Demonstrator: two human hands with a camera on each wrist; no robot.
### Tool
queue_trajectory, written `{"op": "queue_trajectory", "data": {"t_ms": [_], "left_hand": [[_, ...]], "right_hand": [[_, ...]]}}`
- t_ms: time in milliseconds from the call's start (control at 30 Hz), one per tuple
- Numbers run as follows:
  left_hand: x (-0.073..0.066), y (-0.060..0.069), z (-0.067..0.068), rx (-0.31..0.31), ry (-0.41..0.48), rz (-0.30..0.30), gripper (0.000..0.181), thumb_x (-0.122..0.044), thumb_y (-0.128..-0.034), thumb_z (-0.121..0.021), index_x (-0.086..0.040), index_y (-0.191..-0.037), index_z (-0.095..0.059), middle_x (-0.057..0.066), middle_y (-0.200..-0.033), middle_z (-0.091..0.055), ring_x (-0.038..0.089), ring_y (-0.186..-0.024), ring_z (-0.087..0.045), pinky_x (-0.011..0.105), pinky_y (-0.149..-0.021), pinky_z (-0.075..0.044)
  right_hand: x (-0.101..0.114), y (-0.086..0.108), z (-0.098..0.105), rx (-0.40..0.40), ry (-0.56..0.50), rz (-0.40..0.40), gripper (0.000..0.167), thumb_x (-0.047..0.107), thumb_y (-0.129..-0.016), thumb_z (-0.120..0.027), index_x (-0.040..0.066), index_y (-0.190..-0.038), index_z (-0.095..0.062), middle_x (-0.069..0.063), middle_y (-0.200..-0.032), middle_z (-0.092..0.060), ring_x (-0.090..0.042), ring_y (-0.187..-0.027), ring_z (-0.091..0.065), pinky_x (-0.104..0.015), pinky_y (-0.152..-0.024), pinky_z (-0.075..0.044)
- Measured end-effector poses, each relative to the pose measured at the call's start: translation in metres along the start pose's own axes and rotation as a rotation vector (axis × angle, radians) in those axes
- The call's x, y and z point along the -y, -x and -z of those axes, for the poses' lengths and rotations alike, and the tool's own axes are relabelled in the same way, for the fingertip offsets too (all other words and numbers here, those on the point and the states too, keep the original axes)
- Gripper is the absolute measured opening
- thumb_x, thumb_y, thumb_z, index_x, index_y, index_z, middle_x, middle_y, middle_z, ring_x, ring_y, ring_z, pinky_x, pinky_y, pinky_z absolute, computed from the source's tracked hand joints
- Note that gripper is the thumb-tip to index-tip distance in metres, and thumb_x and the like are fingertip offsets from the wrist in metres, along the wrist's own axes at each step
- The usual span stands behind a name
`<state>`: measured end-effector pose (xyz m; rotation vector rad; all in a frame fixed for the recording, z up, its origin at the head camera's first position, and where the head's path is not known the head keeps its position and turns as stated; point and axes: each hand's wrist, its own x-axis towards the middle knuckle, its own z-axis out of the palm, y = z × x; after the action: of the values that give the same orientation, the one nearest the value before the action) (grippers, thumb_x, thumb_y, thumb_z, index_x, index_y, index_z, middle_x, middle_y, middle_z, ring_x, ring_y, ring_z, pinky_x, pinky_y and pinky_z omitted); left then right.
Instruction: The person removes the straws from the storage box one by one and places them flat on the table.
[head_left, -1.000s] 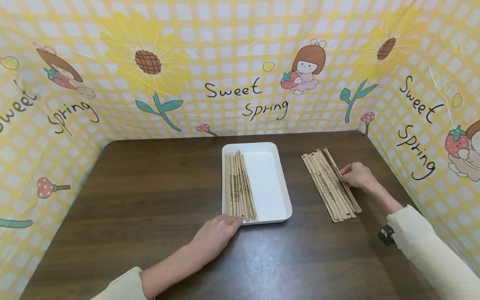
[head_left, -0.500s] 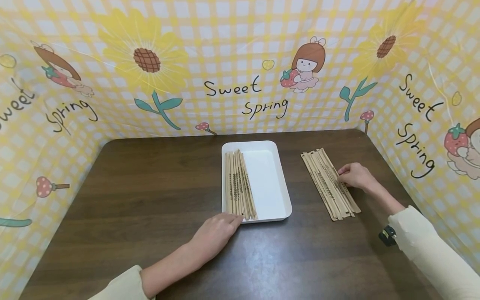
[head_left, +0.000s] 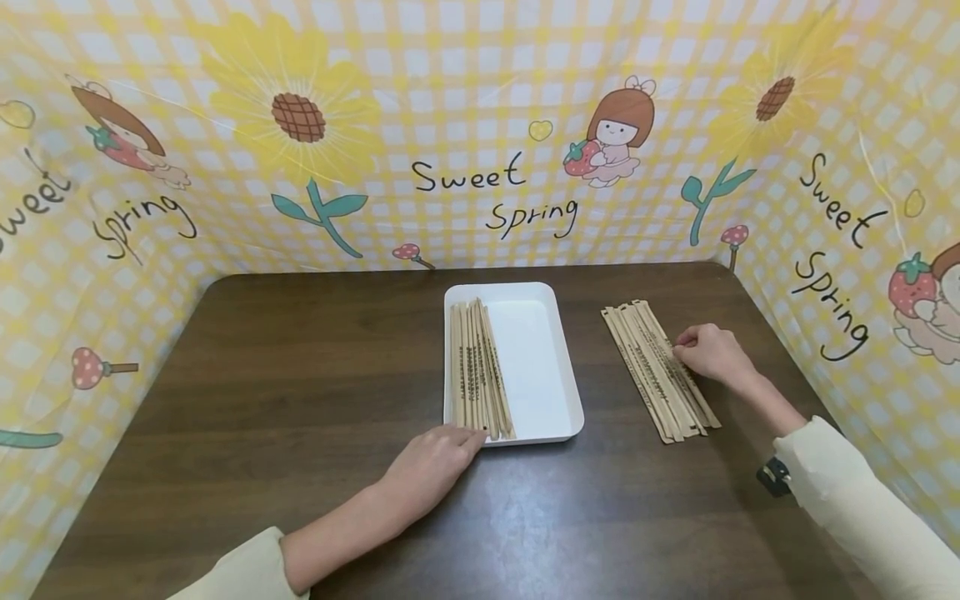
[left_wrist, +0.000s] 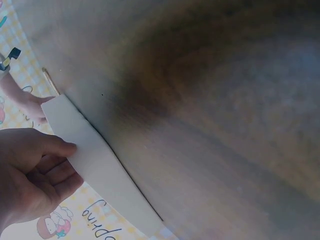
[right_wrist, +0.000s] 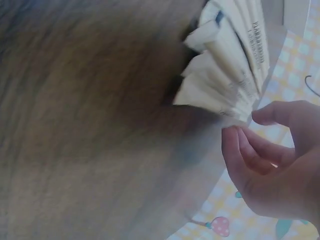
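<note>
Several slim sticks in printed brown paper wrappers (head_left: 472, 375) lie lengthwise along the left side of a white tray (head_left: 538, 358). My left hand (head_left: 431, 471) grips the tray's near rim at its left corner; in the left wrist view the thumb lies against the outer wall and the fingers bend behind it. A second pile of wrapped sticks (head_left: 648, 371) lies side by side on the table, right of the tray. My right hand (head_left: 712, 352) touches this pile's right edge, with a small gap between thumb and fingers in the right wrist view. What the wrappers contain is hidden.
Both piles are on a dark brown wooden table (head_left: 315, 367). Yellow checked cloth (head_left: 465, 92) with printed flowers and lettering screens its back and sides. Bare tabletop shows between the tray and the right pile.
The outermost wrapped stick, apart at its far end a second ago, now lies against the right pile. My right hand has shifted slightly left; my left hand stays at the tray.
</note>
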<state>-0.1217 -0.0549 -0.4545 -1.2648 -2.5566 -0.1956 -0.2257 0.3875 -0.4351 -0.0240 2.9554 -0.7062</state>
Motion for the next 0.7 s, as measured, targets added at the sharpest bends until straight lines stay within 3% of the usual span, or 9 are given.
{"op": "queue_trajectory", "data": {"t_ms": [133, 300, 400, 700], "left_hand": [[0.0, 0.0, 0.0, 0.004, 0.0, 0.002, 0.031, 0.007, -0.0815, -0.072, -0.001, -0.111, -0.07, 0.011, -0.107, -0.072, 0.024, -0.096, -0.069, 0.034, -0.08, -0.06], [0.0, 0.0, 0.001, 0.009, 0.002, 0.007, 0.031, 0.007, -0.0821, -0.071, -0.001, -0.112, -0.07, 0.012, -0.108, -0.072, 0.024, -0.097, -0.069, 0.034, -0.081, -0.06], [0.0, 0.0, 0.001, 0.011, 0.002, 0.01, 0.031, 0.007, -0.0823, -0.071, -0.001, -0.112, -0.07, 0.012, -0.108, -0.072, 0.024, -0.097, -0.069, 0.034, -0.081, -0.06], [0.0, 0.0, 0.0, 0.011, 0.002, 0.009, 0.03, 0.007, -0.0828, -0.071, -0.001, -0.112, -0.069, 0.011, -0.108, -0.072, 0.024, -0.097, -0.069, 0.034, -0.081, -0.059]], "right_hand": [[0.016, -0.001, 0.001, -0.032, -0.029, 0.02, 0.031, 0.019, -0.096, -0.06, -0.007, -0.11, -0.068, -0.023, -0.102, -0.07, -0.035, -0.088, -0.067, -0.048, -0.072, -0.055], [0.046, -0.005, 0.001, -0.008, -0.119, 0.028, 0.03, 0.017, -0.094, -0.059, -0.004, -0.113, -0.069, -0.018, -0.097, -0.072, -0.024, -0.076, -0.07, -0.033, -0.062, -0.055], [0.064, -0.007, -0.001, -0.002, -0.178, 0.046, 0.031, 0.015, -0.093, -0.058, -0.004, -0.115, -0.068, -0.02, -0.098, -0.073, -0.027, -0.075, -0.072, -0.028, -0.059, -0.055], [0.11, -0.011, -0.007, 0.053, -0.379, 0.086, 0.03, 0.012, -0.095, -0.063, -0.006, -0.119, -0.065, -0.026, -0.109, -0.069, -0.034, -0.088, -0.072, -0.04, -0.077, -0.061]]}}
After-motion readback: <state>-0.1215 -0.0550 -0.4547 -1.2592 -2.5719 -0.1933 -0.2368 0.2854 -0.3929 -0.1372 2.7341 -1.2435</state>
